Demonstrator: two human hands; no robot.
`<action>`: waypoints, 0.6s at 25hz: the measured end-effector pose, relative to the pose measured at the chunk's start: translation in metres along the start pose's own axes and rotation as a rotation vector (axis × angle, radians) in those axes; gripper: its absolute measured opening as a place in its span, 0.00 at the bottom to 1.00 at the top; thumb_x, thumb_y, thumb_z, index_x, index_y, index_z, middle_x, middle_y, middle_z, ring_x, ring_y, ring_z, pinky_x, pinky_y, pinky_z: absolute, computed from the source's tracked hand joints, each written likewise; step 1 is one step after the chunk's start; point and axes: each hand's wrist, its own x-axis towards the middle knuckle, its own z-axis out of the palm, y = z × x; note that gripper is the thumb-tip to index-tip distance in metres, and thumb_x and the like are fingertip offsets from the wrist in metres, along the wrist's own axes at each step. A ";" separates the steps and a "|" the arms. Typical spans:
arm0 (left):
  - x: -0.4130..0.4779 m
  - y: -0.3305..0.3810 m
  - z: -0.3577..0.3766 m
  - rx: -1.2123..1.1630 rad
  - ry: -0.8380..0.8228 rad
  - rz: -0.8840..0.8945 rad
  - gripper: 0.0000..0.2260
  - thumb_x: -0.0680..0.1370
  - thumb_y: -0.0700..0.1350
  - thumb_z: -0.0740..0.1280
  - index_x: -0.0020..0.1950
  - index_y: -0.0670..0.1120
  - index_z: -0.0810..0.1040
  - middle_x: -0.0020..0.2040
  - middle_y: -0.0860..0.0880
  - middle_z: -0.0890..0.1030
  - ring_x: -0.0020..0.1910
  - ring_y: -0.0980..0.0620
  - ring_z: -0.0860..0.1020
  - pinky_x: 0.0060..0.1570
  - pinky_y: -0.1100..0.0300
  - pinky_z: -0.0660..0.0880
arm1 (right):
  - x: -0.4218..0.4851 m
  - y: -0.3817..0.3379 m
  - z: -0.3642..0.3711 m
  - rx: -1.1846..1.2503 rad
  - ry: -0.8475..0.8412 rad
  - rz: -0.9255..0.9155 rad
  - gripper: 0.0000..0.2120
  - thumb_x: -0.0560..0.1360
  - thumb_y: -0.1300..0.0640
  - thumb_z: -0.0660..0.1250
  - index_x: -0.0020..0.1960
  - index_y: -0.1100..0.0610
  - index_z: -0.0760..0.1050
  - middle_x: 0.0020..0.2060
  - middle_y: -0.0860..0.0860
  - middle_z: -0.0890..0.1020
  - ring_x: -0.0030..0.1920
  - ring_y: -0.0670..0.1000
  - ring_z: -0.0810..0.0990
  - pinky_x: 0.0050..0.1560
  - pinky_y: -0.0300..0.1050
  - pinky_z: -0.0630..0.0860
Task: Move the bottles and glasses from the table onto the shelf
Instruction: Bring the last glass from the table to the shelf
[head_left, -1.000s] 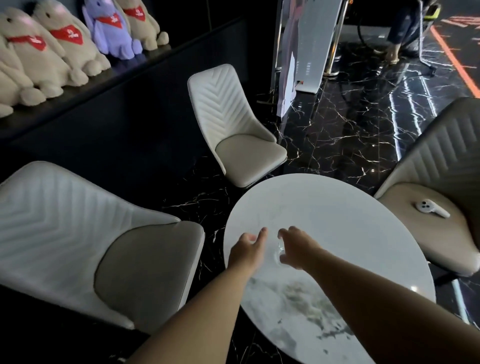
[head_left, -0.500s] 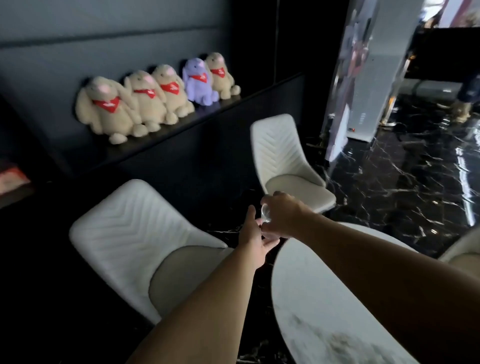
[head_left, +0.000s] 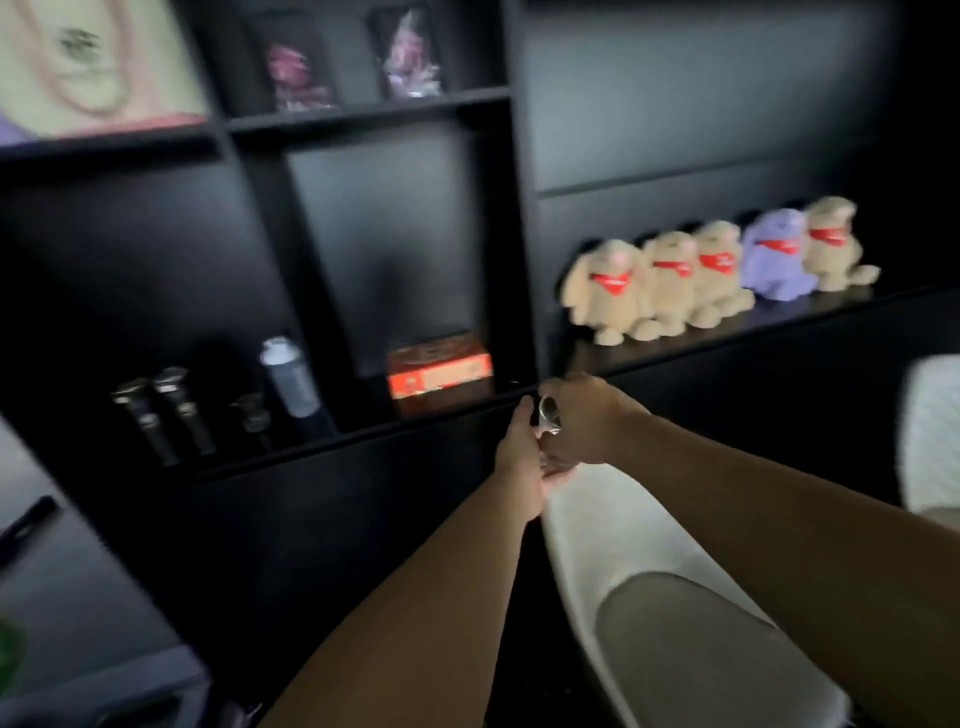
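Observation:
My right hand grips a small clear glass, held in the air just in front of the black shelf's ledge. My left hand is beside and under the glass, fingers spread, touching its lower side. On the shelf to the left stand two dark bottles, a small dark glass and a grey bottle with a white cap. The table is out of view.
An orange box lies in the shelf bay nearest my hands. A row of plush toys with red scarves lines the ledge to the right. A white chair stands below my right arm, another at the right edge.
I have lifted the glass off the round table and turned left toward the shelf. Both hands have travelled with it to the ledge; the table has left the view.

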 end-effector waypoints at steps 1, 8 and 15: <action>0.004 0.021 -0.039 0.002 0.037 0.017 0.21 0.80 0.63 0.63 0.59 0.48 0.82 0.54 0.46 0.85 0.55 0.45 0.82 0.56 0.48 0.78 | 0.022 -0.037 0.012 0.011 -0.005 -0.038 0.29 0.63 0.46 0.70 0.63 0.54 0.74 0.54 0.56 0.79 0.57 0.61 0.80 0.54 0.51 0.79; 0.031 0.159 -0.318 -0.056 0.262 0.066 0.22 0.80 0.63 0.63 0.53 0.45 0.82 0.49 0.44 0.85 0.49 0.44 0.83 0.51 0.47 0.80 | 0.153 -0.293 0.114 0.141 -0.084 -0.254 0.28 0.67 0.51 0.76 0.62 0.54 0.68 0.51 0.52 0.77 0.49 0.55 0.78 0.44 0.48 0.76; 0.092 0.207 -0.445 -0.129 0.282 0.080 0.26 0.81 0.64 0.61 0.58 0.41 0.81 0.55 0.41 0.84 0.55 0.42 0.82 0.64 0.44 0.76 | 0.257 -0.396 0.177 0.110 -0.138 -0.354 0.30 0.68 0.50 0.76 0.67 0.54 0.69 0.60 0.54 0.74 0.59 0.57 0.77 0.56 0.53 0.79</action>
